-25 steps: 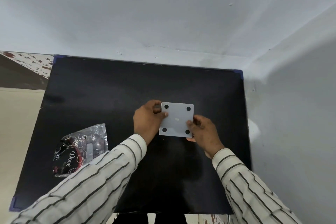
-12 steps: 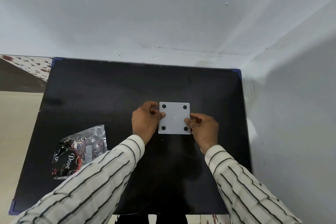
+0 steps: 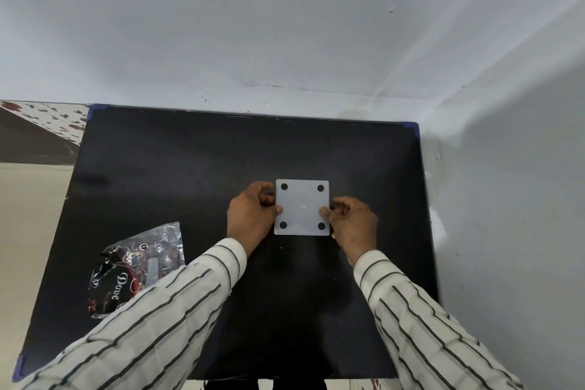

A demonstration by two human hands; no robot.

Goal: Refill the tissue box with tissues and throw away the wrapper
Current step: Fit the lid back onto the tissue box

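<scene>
A square white tissue box (image 3: 301, 207) sits at the middle of the black table (image 3: 177, 168). The face toward me is plain white with a black round pad near each corner. My left hand (image 3: 251, 219) grips its left side and my right hand (image 3: 353, 222) grips its right side, thumbs on the white face. Whatever is inside the box is hidden. A crumpled clear wrapper (image 3: 136, 266) with black and red print reading "Dove" lies on the table at the left, partly under my left sleeve.
A white wall runs along the far edge of the table and another along its right edge, forming a corner. To the left of the table is bare beige floor with a patterned strip (image 3: 47, 117) farther back.
The box has straightened from a slight tilt to square with the table and sits a little farther from me. My right hand has shifted from the lower right corner to the right side.
</scene>
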